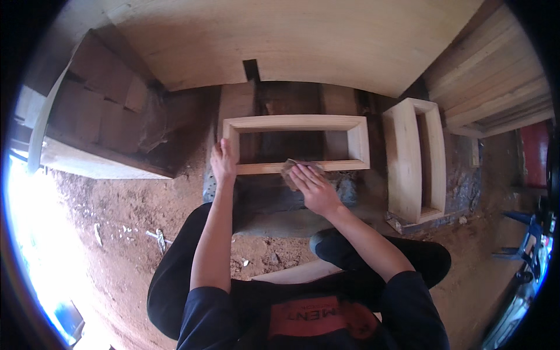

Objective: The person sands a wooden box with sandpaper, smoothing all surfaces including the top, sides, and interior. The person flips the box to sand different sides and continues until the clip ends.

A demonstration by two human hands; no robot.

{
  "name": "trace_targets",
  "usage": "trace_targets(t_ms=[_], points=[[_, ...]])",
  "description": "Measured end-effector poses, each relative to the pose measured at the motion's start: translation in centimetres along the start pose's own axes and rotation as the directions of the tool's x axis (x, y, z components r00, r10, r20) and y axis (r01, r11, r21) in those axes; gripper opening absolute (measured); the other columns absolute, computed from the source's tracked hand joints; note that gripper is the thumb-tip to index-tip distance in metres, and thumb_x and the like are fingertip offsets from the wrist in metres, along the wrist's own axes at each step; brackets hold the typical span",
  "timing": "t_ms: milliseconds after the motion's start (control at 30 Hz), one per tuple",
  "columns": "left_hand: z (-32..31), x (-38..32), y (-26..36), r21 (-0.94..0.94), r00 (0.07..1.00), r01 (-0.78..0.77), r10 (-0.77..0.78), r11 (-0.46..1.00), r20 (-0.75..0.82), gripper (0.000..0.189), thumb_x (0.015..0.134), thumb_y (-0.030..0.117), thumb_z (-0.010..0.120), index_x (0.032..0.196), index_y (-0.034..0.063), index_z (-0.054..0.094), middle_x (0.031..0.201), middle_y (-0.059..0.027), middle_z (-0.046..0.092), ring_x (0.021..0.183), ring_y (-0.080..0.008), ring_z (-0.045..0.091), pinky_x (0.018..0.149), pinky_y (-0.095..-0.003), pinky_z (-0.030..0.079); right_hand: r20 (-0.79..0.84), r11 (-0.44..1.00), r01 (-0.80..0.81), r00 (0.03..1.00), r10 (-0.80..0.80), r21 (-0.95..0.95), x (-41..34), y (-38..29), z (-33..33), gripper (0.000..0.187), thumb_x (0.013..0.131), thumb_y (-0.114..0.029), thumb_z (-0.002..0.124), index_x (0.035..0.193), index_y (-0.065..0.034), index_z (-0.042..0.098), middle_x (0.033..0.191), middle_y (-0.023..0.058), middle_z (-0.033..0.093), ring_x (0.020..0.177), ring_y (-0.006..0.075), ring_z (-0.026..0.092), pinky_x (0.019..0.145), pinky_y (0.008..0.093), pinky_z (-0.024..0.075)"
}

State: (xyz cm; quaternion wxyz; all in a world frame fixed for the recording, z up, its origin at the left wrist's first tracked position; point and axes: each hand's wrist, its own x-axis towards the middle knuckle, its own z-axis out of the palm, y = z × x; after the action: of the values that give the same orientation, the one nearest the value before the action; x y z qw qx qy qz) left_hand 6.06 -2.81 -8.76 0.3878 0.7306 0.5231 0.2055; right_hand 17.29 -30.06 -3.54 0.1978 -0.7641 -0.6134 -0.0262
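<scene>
A rectangular frame of pale wood (pixel 297 123) lies before me, its long sides running left to right. My left hand (pixel 223 162) grips its left end, with the fingers over the outer edge. On the near long side rests my right hand (pixel 309 180), pressing a brownish folded piece (pixel 289 176), which looks like sandpaper or cloth, against the wood. The fingers lie flat on top of this piece, and its underside is hidden.
A similar wooden frame (pixel 404 162) stands at the right on a low support. Large plywood panelling (pixel 306 43) spans the far side. A wooden cabinet-like box (pixel 109 155) stands left, more woodwork (pixel 490 74) at far right. Reddish soil (pixel 127 218) with scraps lies around my legs.
</scene>
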Motion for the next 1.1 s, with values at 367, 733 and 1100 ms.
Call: trace_targets(t_ms=[367, 733, 1100], points=[[-0.3, -0.6, 1.5, 0.069, 0.991, -0.117, 0.121, 0.991, -0.058, 0.051, 0.100, 0.044, 0.035, 0.109, -0.0008, 0.059, 0.104, -0.0245, 0.061, 0.101, -0.0417, 0.053, 0.089, -0.0484, 0.039, -0.203, 0.965, -0.244, 0.954, 0.221, -0.099, 3.6, 8.0, -2.7, 0.050, 0.080, 0.004, 0.050, 0.130, 0.0012, 0.051, 0.138, 0.0172, 0.049, 0.131, 0.0320, 0.044, 0.110, 0.0413, 0.0354], [0.2, -0.5, 1.3, 0.200, 0.990, -0.111, 0.126, 0.973, -0.065, 0.054, 0.100, 0.044, 0.027, 0.109, 0.0019, 0.060, 0.105, -0.0244, 0.060, 0.101, -0.0424, 0.053, 0.090, -0.0500, 0.038, -0.023, 0.868, -0.446, 0.892, 0.452, -0.218, 2.8, 15.0, -4.6, 0.042, 0.082, -0.002, 0.049, 0.123, 0.0034, 0.055, 0.133, 0.0186, 0.053, 0.129, 0.0280, 0.046, 0.110, 0.0378, 0.0351], [0.5, 0.0, 1.0, 0.256, 0.995, -0.081, 0.095, 0.963, -0.043, 0.053, 0.101, 0.041, 0.026, 0.111, 0.0012, 0.059, 0.107, -0.0248, 0.060, 0.104, -0.0429, 0.053, 0.092, -0.0497, 0.039, 0.145, 0.879, -0.374, 0.892, 0.428, -0.295, 0.8, 16.1, -6.2, 0.046, 0.082, -0.001, 0.048, 0.128, 0.0006, 0.054, 0.139, 0.0159, 0.048, 0.132, 0.0262, 0.043, 0.109, 0.0358, 0.0358]])
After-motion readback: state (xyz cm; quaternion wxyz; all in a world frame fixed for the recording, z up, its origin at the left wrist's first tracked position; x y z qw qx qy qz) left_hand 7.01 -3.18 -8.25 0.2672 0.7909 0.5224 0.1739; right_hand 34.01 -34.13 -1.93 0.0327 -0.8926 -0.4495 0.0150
